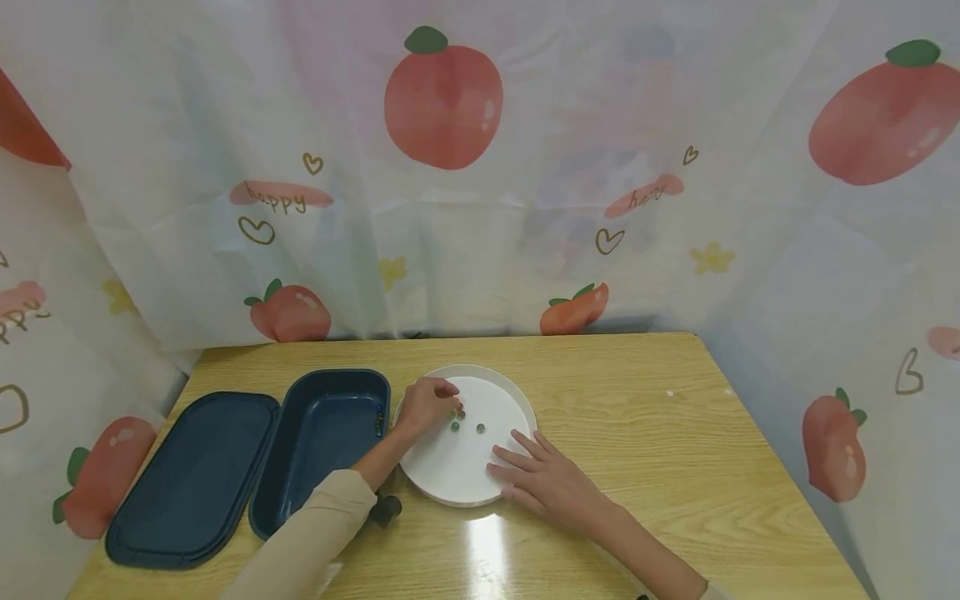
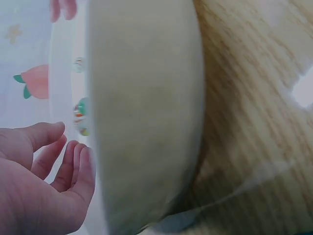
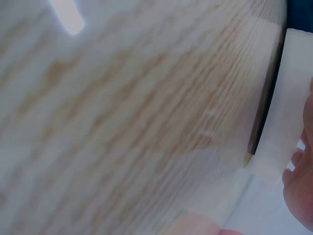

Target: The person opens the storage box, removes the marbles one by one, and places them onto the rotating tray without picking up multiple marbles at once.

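Note:
A round white tray (image 1: 465, 479) with a low rim sits on the table, holding several small glass marbles. One green marble (image 1: 455, 427) and one greyish marble (image 1: 481, 428) lie apart, and others cluster by the left fingertips. My left hand (image 1: 426, 406) reaches over the tray's left side, its fingers bent downward. In the left wrist view, that hand (image 2: 49, 181) has a gap between thumb and fingers, with marbles (image 2: 81, 115) just beyond the tips. Fingers spread, my right hand (image 1: 551, 483) lies at the tray's right rim. The right wrist view catches only part of it (image 3: 301, 186).
Left of the tray stands a deep dark blue bin (image 1: 322, 433), with several small marbles (image 1: 379, 419) along its right inner side. A matching dark blue lid (image 1: 195, 475) lies farther left. A fruit-printed curtain (image 1: 480, 250) hangs behind the wooden table (image 1: 637, 400).

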The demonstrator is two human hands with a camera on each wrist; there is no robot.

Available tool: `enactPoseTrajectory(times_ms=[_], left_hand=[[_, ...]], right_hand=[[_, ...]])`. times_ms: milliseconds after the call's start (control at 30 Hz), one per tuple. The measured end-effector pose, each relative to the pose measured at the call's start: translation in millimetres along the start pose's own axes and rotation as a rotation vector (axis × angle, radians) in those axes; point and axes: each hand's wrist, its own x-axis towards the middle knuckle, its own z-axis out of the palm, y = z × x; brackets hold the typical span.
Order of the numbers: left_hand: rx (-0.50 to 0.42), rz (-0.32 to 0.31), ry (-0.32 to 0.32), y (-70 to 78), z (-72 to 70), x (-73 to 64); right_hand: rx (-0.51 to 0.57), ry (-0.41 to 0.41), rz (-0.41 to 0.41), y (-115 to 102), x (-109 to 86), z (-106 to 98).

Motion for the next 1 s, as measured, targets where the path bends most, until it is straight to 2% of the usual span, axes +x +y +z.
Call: enactPoseTrajectory(times_ms=[267, 433, 567, 700, 833, 1000], left_hand=[[-0.061, 0.050, 0.014, 21.8, -15.8, -9.8], [-0.085, 0.103, 0.035, 37.6, -33.5, -17.1], [-0.110, 0.129, 0.054, 43.4, -48.9, -20.9], [-0.120, 0.142, 0.050, 39.9, -65.4, -24.2], [-0.108, 0.148, 0.041, 28.7, -83.1, -26.5], [-0.104, 0.105, 0.050, 10.7, -101.7, -26.9]], right_hand=[[-0.006, 0.006, -0.004, 1, -1.8, 1], [0.001, 0.015, -0.007, 0, -2.3, 2], [0.012, 0.003, 0.003, 0, -2.7, 1], [0.020, -0.004, 0.008, -1, -2.3, 0], [0.016, 0.001, 0.004, -1, -1.5, -1], [0.027, 0.011, 0.003, -1, -0.7, -2]])
